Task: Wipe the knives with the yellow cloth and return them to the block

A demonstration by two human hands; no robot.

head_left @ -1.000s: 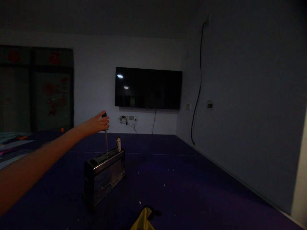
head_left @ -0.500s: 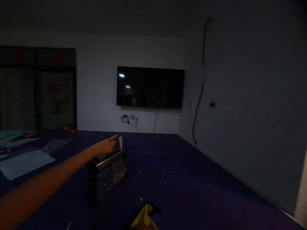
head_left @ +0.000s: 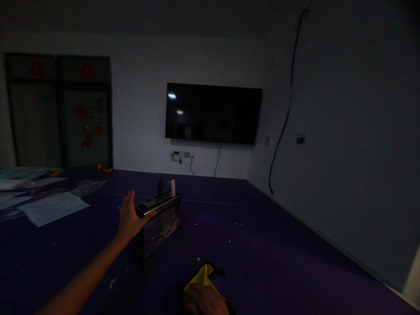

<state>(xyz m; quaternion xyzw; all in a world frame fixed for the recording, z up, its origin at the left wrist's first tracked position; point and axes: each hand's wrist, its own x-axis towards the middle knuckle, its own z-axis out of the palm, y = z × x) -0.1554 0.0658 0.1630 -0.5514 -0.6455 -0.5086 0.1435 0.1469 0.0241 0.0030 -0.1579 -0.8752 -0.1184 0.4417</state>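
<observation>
A shiny metal box (head_left: 162, 218) with slots in its top stands on the dark purple surface (head_left: 262, 253). Two handles stick up from its far end: a dark one (head_left: 160, 187) and a pale patterned one (head_left: 172, 187). My left hand (head_left: 129, 217) is at the box's near end, fingers stretched out and apart, thumb lying on the top edge. My right hand (head_left: 204, 300) shows only partly at the bottom edge, resting on a yellow cloth (head_left: 201, 276); its fingers are hidden in the dark.
Sheets of paper (head_left: 54, 208) and a clear plastic bag (head_left: 88, 187) lie at the left. A black screen (head_left: 213, 113) hangs on the far wall, a cable (head_left: 281, 131) runs down the right wall, and glass doors (head_left: 59, 111) stand at the back left. The room is dim.
My left hand held the dark handle above the box, lowered it into a slot, let go and drew back to the near end. My right hand came into view on the cloth.
</observation>
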